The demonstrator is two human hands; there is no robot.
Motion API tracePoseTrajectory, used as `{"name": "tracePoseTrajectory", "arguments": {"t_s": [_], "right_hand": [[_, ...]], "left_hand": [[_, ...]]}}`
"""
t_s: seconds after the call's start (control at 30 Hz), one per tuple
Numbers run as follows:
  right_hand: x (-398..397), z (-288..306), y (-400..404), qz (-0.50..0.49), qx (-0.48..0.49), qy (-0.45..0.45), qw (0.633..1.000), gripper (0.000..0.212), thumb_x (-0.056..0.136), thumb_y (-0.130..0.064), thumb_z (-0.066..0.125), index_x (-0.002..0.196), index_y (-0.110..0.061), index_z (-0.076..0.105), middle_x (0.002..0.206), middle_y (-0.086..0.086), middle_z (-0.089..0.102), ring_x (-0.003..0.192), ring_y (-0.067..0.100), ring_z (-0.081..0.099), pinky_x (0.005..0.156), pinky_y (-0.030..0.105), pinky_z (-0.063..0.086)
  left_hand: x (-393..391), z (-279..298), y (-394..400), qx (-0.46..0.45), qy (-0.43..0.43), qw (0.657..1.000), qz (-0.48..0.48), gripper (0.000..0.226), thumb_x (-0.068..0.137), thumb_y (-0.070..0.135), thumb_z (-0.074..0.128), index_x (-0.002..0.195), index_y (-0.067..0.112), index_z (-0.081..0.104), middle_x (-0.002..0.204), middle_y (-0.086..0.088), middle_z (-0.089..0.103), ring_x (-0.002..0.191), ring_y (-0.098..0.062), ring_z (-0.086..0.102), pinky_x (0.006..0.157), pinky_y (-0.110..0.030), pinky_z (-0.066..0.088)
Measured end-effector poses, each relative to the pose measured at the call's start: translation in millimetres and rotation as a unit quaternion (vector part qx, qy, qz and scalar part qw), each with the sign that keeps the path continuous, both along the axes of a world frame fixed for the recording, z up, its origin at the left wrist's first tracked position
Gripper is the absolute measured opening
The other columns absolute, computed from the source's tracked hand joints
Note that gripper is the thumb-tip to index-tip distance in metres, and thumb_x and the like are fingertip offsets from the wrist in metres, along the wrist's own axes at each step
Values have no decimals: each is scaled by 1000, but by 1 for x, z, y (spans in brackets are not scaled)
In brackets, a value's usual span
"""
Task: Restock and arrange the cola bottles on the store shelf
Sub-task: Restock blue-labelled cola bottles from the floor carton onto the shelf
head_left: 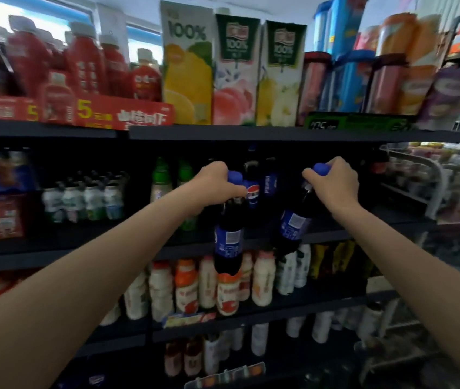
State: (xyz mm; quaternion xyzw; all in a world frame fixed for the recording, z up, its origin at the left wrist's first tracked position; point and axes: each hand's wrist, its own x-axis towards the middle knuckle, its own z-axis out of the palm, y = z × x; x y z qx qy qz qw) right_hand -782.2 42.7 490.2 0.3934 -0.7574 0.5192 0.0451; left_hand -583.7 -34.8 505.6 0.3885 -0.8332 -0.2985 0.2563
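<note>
- The left hand (217, 181) grips the neck of a cola bottle (229, 237) just under its blue cap; the fingers are curled around it.
- This bottle hangs nearly upright in the air, in front of the edge of the middle shelf (335, 234), and its bottom reaches down before the row of milk drink bottles (189, 282) on the shelf below.
- The right hand (335, 183) is closed around the neck of a second cola bottle (293, 223), with the blue cap showing at the thumb side.
- The second bottle is tilted, its bottom pointing down and to the left, near the first one but not touching it.
- Between the two hands, more cola bottles (252, 189) stand deep on the dark middle shelf.
- To the left of them stand green-capped bottles (161, 175).
- On the top shelf stand juice cartons (186, 68) and red bottles (85, 60).
</note>
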Motion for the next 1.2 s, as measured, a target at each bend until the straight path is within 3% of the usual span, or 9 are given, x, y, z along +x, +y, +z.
{"name": "tracePoseTrajectory", "arguments": {"t_s": [0.2,0.37,0.5,0.67,0.8,0.93,1.03,1.13,1.2], "right_hand": [[-110,-2,-32,34,-20,21,999,29,84,-29,64,93,-11,43,95,12,58,80,28,58,68,40,47],[-150,5,-64,53,-1,29,998,37,82,-31,66,105,-5,53,98,8,55,90,26,56,68,34,43],[-164,14,-89,73,37,17,997,45,82,-36,67,111,-4,56,120,15,56,105,33,58,76,36,47],[-165,17,-109,148,106,19,983,57,81,-43,67,124,-9,53,124,13,58,111,31,57,83,34,49],[-171,16,-118,157,146,19,977,52,88,-45,56,122,-7,55,124,14,58,111,32,57,83,33,47],[-181,11,-128,180,127,-29,975,51,92,-43,49,129,-8,52,134,16,53,119,34,52,96,37,47],[-175,0,-133,227,92,-60,968,56,91,-43,52,137,-12,44,139,12,49,126,30,48,98,31,42],[-170,-21,-132,267,53,-104,957,63,88,-37,60,141,-13,36,138,10,49,125,26,48,92,24,40],[-173,-45,-127,277,69,-87,955,64,85,-23,65,140,-11,34,135,10,51,124,24,49,88,22,39]], "left_hand": [[-120,9,-4,27,20,999,11,31,81,18,68,103,5,50,94,-9,52,80,-22,50,68,-32,40],[-186,20,-14,64,63,995,52,36,80,16,68,108,0,53,96,-12,55,78,-21,51,68,-33,39],[-212,13,-22,66,74,991,94,38,79,18,69,109,0,53,105,-17,59,84,-23,53,67,-32,40],[-219,15,-29,58,99,984,140,37,80,18,67,107,-4,57,107,-19,62,95,-29,60,71,-34,44],[-217,17,-32,51,103,982,153,35,81,19,66,105,-5,58,108,-21,64,101,-32,61,84,-43,51],[-221,19,-40,46,103,983,146,19,84,18,64,87,3,52,94,-16,59,88,-26,58,68,-33,43],[-225,18,-41,36,103,983,150,26,86,19,62,73,10,41,77,-7,47,73,-18,48,58,-27,37],[-228,14,-42,26,126,982,137,20,87,20,61,99,7,50,104,-12,56,95,-24,56,75,-32,44],[-231,3,-43,46,174,977,115,40,89,20,59,124,10,45,121,-9,54,109,-23,54,86,-30,45]]}}
